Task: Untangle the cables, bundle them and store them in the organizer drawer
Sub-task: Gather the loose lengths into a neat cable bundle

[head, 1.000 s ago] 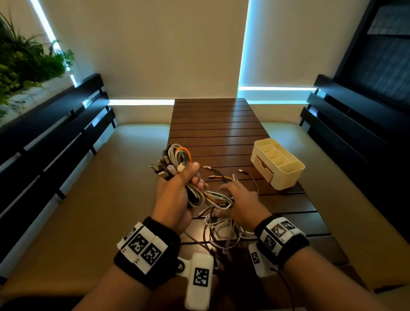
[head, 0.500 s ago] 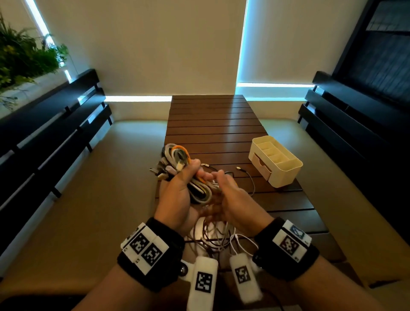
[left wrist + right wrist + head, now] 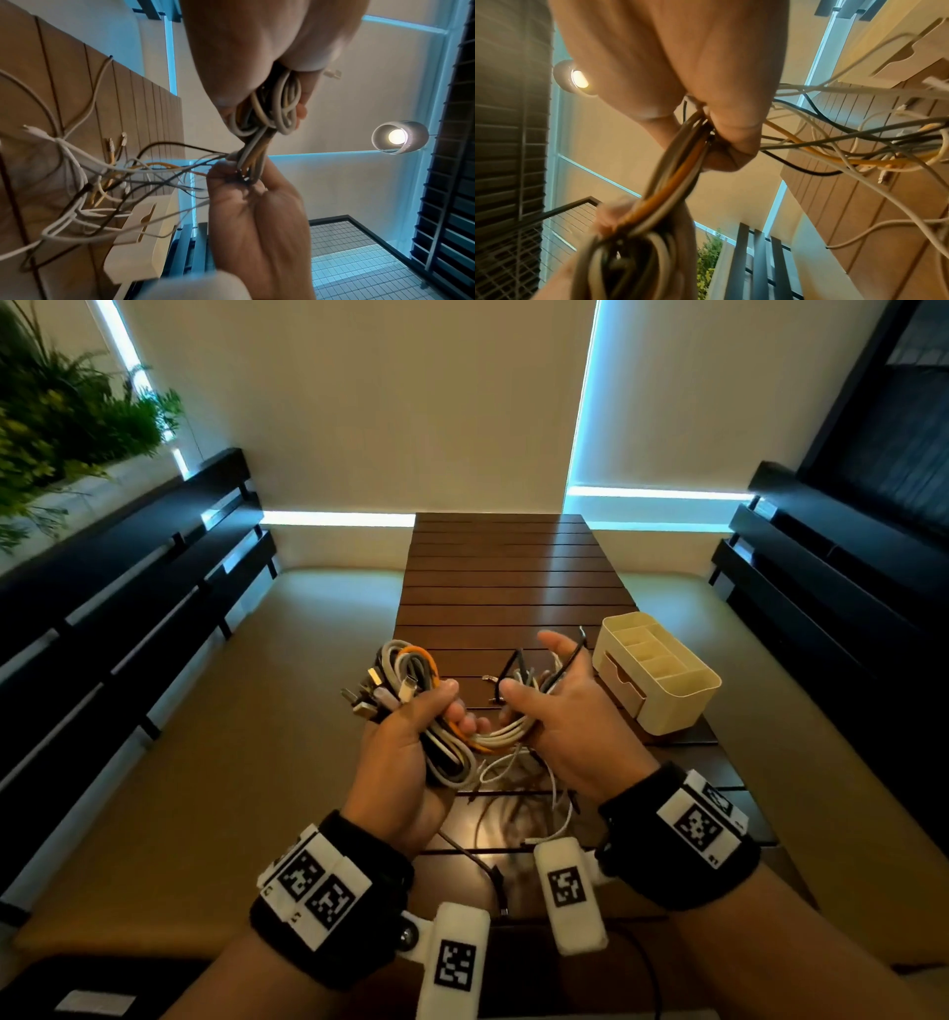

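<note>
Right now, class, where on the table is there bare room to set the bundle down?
Free: the table's far slats, beyond both hands and the organizer. Crowded: the near end, where loose cables trail under the hands.

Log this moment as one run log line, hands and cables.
left hand: grips looped cable bundle | right hand: holds cable strands | loose ends: on table | organizer: drawer shut

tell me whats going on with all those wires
A person is sorting a tangle of cables over a wooden table. The left hand grips a looped bundle of cables, and the right hand holds the strands running out of it, with loose ends trailing down to the table. The cream organizer sits to the right, its drawer shut. Nothing is stored yet.
</note>
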Motion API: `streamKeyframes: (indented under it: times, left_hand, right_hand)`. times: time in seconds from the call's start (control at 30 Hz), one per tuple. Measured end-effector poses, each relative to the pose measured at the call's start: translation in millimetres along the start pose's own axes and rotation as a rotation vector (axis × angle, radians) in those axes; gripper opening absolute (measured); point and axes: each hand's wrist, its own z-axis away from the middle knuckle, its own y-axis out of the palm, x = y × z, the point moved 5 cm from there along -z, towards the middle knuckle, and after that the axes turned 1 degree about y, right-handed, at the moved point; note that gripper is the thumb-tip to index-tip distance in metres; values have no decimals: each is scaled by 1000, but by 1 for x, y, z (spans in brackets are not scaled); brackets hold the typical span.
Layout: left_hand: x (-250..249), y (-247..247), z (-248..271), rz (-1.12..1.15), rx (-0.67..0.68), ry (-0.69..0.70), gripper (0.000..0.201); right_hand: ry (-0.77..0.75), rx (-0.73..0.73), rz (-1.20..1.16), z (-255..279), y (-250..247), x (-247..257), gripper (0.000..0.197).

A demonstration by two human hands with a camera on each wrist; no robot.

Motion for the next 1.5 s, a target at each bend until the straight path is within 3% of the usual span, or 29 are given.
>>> streamKeyframes:
  times: [0.1, 0.3, 0.47, 0.57, 0.7, 0.8, 0.97, 1.2, 1.37, 1.5]
  left_hand:
    - [-10, 0, -3, -6, -1, 13, 17]
    - [-13, -1, -7, -53, 21, -82, 16]
    - [-22, 6, -2, -14, 104, -111, 16]
    - [-21, 5, -1, -25, 103, -146, 13]
    - [-12, 2, 0, -102, 97, -212, 10]
    - [-1, -1, 1, -156, 88, -214, 21]
    - [10, -3, 2, -131, 143, -247, 36]
    - [8, 0, 7, -142, 230, -309, 32]
    - [9, -2, 8, -184, 213, -330, 42]
    - [6, -2, 12, -209, 240, -391, 25]
  right_hand:
    - [17, 47, -138, -2, 3, 9, 55]
    - [-12, 63, -159, 0, 5, 12, 66]
    - [-22, 45, -453, -2, -4, 16, 76]
    - [-45, 48, -442, -3, -4, 18, 79]
    - [-110, 80, -165, -4, 2, 16, 66]
    - [-168, 99, 115, 0, 8, 16, 54]
    - [-176, 203, 232, 5, 19, 11, 49]
    - [-167, 286, 319, 7, 18, 8, 58]
    - [-104, 282, 449, 6, 12, 8, 67]
    - [-56, 326, 583, 12, 11, 10, 70]
